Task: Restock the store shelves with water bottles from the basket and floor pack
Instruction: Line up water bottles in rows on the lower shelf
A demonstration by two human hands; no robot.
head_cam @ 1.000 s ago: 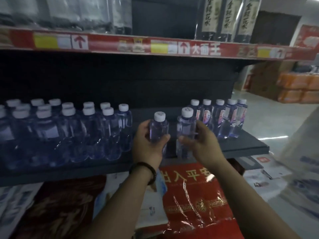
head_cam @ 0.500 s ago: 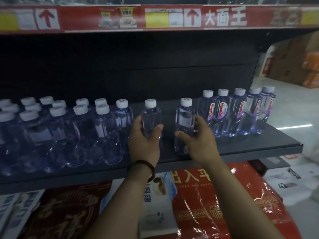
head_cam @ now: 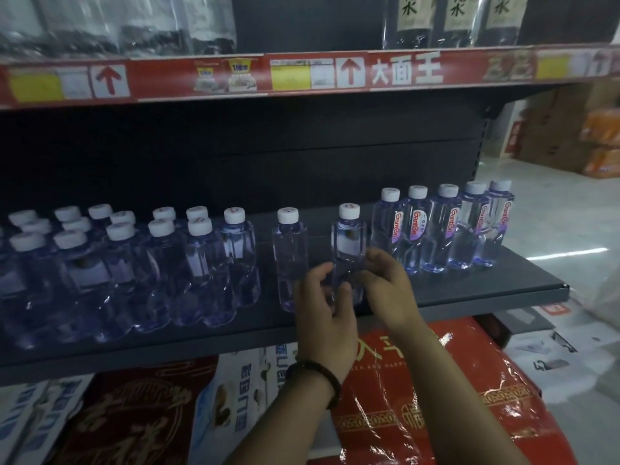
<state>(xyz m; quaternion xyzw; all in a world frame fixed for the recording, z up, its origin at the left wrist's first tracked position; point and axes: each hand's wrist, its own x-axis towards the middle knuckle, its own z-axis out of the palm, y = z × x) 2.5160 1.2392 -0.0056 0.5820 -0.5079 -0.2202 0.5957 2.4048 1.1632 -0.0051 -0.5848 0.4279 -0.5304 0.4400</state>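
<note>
A shop: stocked shelves (head_cam: 436, 298) with a red price-tag strip (head_cam: 302, 75), boxed goods (head_cam: 600, 142) stacked.

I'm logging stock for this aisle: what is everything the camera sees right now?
grouped bottles: over a dozen, clear with white caps, left on the middle shelf
lone bottle: one, clear, white cap, apart, right of the group
held bottle: one, clear, white cap, upright, shelf centre
labelled bottles: five, clear, pink lettering, shelf right
price strip: one, red, upper shelf edge
dark packs: three, black, upper shelf right
red package: one, below the shelf
boxes: several, brown, right background
bracelet: one, dark, left wrist
left hand: grips held bottle low
right hand: grips it from the right
</note>
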